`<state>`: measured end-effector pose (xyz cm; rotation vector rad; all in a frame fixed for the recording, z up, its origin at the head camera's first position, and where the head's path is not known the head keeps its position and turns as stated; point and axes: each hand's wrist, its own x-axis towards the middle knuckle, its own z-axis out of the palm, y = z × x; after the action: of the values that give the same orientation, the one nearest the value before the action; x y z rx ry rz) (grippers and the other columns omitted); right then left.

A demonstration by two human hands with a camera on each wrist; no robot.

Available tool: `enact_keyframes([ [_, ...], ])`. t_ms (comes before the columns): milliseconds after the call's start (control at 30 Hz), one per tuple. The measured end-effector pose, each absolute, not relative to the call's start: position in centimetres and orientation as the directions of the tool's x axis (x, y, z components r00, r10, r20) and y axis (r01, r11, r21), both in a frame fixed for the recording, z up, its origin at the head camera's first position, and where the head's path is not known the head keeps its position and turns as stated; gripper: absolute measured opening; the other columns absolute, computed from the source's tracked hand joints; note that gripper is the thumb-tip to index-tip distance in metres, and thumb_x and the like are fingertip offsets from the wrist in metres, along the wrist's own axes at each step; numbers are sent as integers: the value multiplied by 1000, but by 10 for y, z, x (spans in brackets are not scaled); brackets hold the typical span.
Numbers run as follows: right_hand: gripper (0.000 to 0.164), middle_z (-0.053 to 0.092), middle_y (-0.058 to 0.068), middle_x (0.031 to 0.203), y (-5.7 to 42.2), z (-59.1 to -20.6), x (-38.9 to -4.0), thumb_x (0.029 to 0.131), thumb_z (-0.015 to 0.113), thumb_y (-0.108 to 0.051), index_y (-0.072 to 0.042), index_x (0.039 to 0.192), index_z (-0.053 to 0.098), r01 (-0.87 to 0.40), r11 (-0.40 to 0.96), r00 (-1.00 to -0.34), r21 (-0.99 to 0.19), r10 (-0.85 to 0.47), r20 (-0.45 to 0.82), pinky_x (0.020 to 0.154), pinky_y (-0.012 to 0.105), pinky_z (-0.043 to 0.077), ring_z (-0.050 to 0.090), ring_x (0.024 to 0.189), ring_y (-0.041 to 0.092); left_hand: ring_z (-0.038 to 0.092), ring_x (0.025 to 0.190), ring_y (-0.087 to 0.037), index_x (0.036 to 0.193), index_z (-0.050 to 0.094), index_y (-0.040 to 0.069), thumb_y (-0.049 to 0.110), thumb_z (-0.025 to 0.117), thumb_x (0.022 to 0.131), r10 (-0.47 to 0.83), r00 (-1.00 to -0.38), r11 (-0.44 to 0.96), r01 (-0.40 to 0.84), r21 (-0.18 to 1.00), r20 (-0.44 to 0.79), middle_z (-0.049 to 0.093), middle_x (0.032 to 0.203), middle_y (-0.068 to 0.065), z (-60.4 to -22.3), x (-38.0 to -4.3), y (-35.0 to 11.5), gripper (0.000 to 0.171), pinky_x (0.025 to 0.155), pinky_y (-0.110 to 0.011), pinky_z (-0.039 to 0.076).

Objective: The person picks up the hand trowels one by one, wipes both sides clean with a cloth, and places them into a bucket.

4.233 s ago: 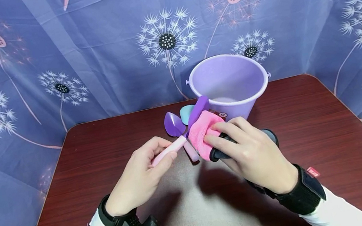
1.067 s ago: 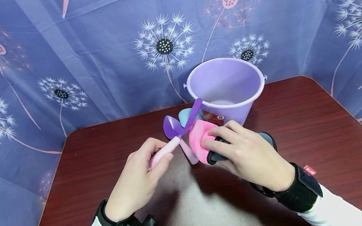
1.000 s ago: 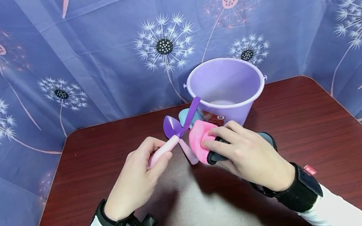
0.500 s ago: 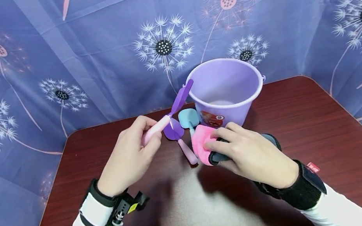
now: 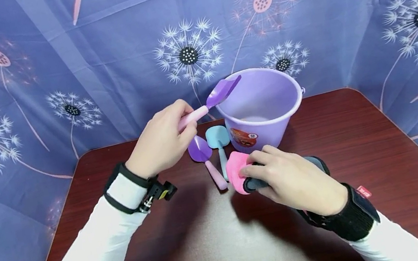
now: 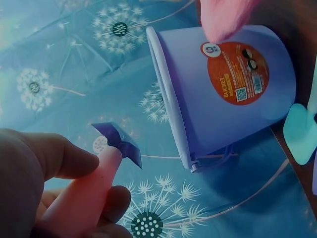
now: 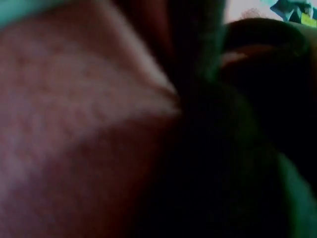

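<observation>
My left hand (image 5: 165,139) grips the pink handle of a toy shovel (image 5: 221,92). Its purple blade overlaps the left rim of the lilac bucket (image 5: 268,129) in the head view; in the left wrist view the shovel (image 6: 89,191) points up beside the bucket (image 6: 185,84). A fluffy pink cloth (image 5: 237,171) with a dark grey, black-edged part is held in my right hand (image 5: 293,183), low in front of the bucket. Only blurred skin and dark material fill the right wrist view.
Two more toy shovels lie left of the bucket: a purple one (image 5: 200,150) with a pink handle and a teal one (image 5: 217,137). A dark red-brown table (image 5: 359,147) ends at a blue dandelion-print curtain (image 5: 121,71) behind.
My left hand has lifted the shovel away from the pink cloth, up and then right to the bucket's rim. The right hand has shifted slightly down and right, still holding the cloth.
</observation>
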<state>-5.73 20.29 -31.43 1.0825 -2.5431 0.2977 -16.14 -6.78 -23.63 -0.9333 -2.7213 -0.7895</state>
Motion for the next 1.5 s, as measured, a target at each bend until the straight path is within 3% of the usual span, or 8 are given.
enact_keyframes([
  [600, 37, 62, -1, 99, 199, -314, -51, 78, 91, -13, -19, 110, 76, -739, 672, -637, -43, -676, 371, 78, 34, 54, 56, 91, 21, 57, 92, -22, 111, 63, 8, 27, 62, 106, 657, -745, 726, 666, 172, 115, 57, 106, -6, -217, -217, -6, 19, 87, -40, 49],
  [1000, 36, 61, -2, 98, 195, -314, -45, 78, 91, -14, -21, 110, 76, -731, 680, -656, -47, -683, 321, 72, 32, 53, 55, 90, 19, 59, 101, -26, 105, 68, 6, 29, 59, 106, 678, -734, 734, 676, 67, -28, 60, 112, -11, -215, -247, 37, 24, 91, -42, 51],
  [1233, 34, 61, -3, 98, 193, -317, -43, 77, 90, -13, -22, 105, 74, -735, 677, -649, -38, -686, 329, 69, 31, 53, 55, 88, 19, 62, 125, -32, 128, 70, 5, 37, 60, 108, 647, -757, 759, 651, -20, -91, 64, 133, -16, -221, -248, 57, 39, 106, -49, 49],
  [1333, 33, 61, -3, 98, 192, -316, -43, 77, 89, -12, -22, 105, 74, -735, 677, -648, -34, -687, 328, 70, 32, 53, 55, 88, 19, 64, 124, -33, 122, 72, 8, 35, 62, 106, 631, -770, 768, 637, -63, -91, 67, 131, -14, -226, -248, 62, 33, 107, -50, 47],
  [1500, 34, 63, -3, 98, 192, -316, -43, 77, 90, -14, -22, 106, 75, -738, 674, -645, -28, -693, 322, 70, 32, 54, 56, 88, 19, 65, 107, -27, 95, 68, 13, 27, 62, 102, 622, -773, 769, 633, -89, -128, 71, 110, -4, -239, -255, 72, 17, 108, -50, 33],
])
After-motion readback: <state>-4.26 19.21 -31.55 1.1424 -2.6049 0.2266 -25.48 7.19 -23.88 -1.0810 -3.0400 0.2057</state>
